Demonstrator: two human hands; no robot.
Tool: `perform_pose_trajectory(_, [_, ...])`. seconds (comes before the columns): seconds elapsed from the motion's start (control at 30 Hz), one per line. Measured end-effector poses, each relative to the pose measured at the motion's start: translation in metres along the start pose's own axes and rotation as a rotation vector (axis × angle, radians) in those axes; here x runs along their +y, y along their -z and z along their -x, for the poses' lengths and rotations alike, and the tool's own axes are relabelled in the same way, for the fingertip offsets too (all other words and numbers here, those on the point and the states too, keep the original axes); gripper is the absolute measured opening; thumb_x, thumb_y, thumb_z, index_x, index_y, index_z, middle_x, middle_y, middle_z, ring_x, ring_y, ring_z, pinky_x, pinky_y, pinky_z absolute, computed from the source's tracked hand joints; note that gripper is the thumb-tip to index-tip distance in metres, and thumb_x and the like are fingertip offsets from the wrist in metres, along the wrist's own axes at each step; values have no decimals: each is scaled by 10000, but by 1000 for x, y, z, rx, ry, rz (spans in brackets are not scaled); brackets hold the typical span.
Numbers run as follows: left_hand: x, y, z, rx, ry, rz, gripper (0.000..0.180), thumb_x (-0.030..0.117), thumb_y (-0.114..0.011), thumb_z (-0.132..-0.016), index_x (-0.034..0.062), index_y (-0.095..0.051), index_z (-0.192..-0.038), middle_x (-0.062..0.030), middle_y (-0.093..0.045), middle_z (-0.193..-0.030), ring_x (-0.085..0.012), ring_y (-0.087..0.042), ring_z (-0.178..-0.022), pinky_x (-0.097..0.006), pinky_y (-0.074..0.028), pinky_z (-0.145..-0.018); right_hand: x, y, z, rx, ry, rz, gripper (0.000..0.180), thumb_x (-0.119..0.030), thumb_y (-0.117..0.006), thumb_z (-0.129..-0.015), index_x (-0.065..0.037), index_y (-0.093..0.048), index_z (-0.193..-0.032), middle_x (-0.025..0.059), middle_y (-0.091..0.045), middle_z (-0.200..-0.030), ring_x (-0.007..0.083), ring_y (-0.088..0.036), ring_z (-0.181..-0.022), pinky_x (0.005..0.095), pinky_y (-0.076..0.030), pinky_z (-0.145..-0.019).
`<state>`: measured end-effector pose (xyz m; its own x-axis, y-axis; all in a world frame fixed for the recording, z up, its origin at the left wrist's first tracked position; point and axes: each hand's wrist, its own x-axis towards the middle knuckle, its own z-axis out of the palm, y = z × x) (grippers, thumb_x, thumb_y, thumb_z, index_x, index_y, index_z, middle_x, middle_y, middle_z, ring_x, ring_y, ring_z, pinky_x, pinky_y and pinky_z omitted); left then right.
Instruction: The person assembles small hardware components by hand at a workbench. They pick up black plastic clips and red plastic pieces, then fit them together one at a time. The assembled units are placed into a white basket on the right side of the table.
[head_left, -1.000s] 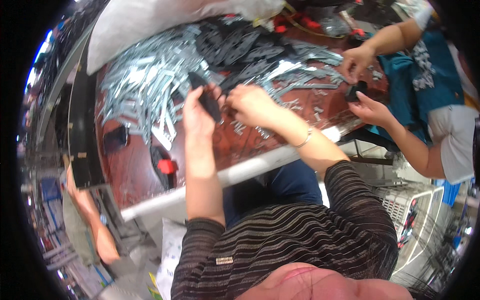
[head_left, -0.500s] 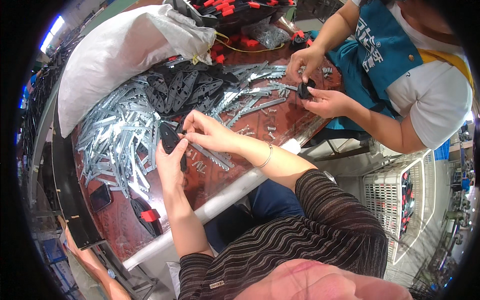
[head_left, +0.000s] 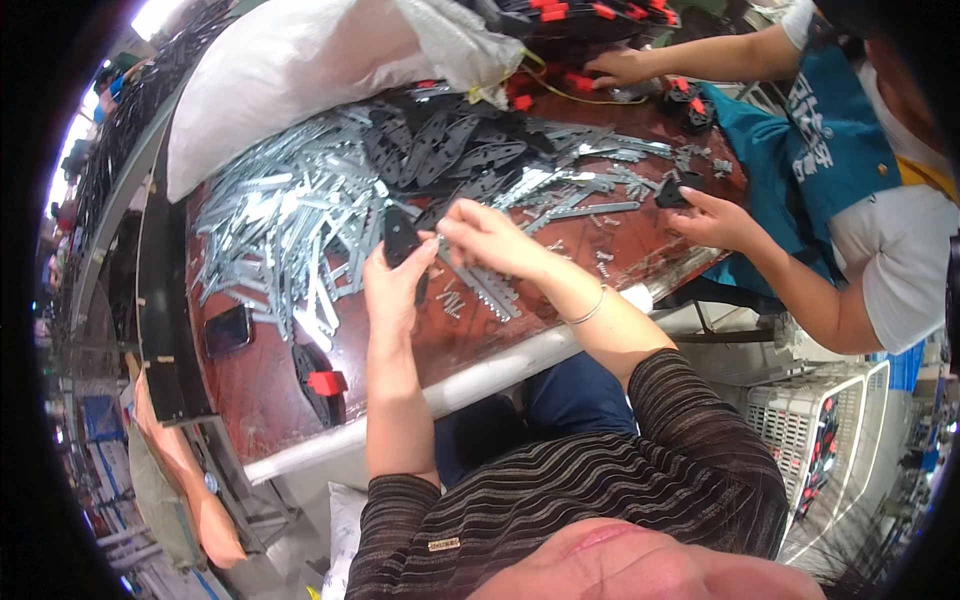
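My left hand (head_left: 392, 290) grips a long black plastic part (head_left: 401, 236) upright, thumb pressed along its side. Close beside the thumb, my right hand (head_left: 488, 240) has its fingertips pinched; whatever they hold is too small to make out. Beyond both hands lies a heap of black plastic parts (head_left: 440, 150). To its left spreads a large pile of silvery toothed metal strips (head_left: 285, 215). Small springs (head_left: 453, 300) are scattered on the reddish-brown table (head_left: 440, 350) near my hands. A black piece with a red clip (head_left: 325, 383) rests at the near left.
A phone (head_left: 228, 331) lies at the table's left side. A white sack (head_left: 290, 80) slumps over the back left. At right, a co-worker holds a black part (head_left: 678, 190) and reaches toward red pieces (head_left: 578, 82). White crates (head_left: 800, 425) stand at lower right.
The view has shifted, so the table appears farther right. My hands stay together at the black part. The co-worker's one hand has left their part and moved to the red pieces.
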<state>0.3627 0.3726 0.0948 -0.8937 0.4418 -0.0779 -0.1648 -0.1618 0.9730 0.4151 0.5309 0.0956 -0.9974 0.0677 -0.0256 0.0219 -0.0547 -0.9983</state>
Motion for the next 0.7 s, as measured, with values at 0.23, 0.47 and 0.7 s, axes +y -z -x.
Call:
perform_pose_trajectory(0.23, [-2,-6,-2,-10,-6,-102,154,61,-702,-760,-7,-647,-887,-6,-614,-726,-64,-554,-613,-196,-438,-550,10,7,-3,-32,3,-35,285,-292,-548,-918,-49,-601,-779,-36,-549,-597,27,-454,-526,183,-366,-492])
perform_pose_trajectory(0.47, [-6,-3,-5,18,-83,-123,92,70,-680,-791,2,-636,-834,-10,-609,-678,-62,-543,-584,-202,-427,-535,8,6,-1,-18,17,95,219,-259,-544,-924,-70,-567,-817,-34,-592,-692,19,-460,-580,177,-367,-521])
perform_pose_trajectory(0.7, [-6,-1,-7,3,-31,-74,93,82,-673,-805,5,-620,-794,-25,-605,-669,-78,-545,-560,-211,-435,-515,3,9,-1,-49,29,144,138,-161,-585,-895,-24,-575,-879,-12,-602,-731,38,-489,-615,186,-404,-557])
